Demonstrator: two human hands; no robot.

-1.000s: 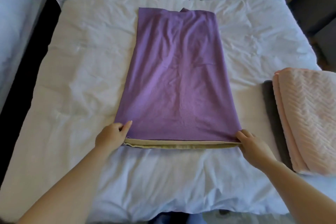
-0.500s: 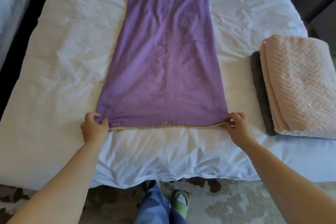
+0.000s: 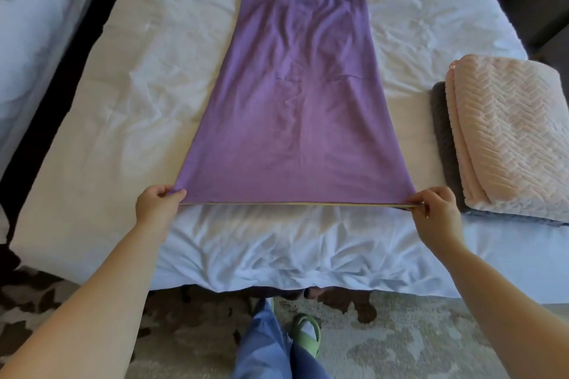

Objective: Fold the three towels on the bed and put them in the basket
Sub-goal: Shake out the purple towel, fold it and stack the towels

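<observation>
Bed (image 3: 123, 120), white and rumpled
Purple towel (image 3: 295, 120) lies down its middle; a grey towel (image 3: 443, 138) lies by the right edge.

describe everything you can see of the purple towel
The purple towel is a long, soft-looking cloth laid flat, running lengthwise down the middle of the bed on white bedding. It looks doubled: a tan-olive layer shows along the near hem, and a corner peeks out at the far end. Faint creases cross its middle. The left hand and right hand each pinch a near corner, holding that edge taut.
</observation>
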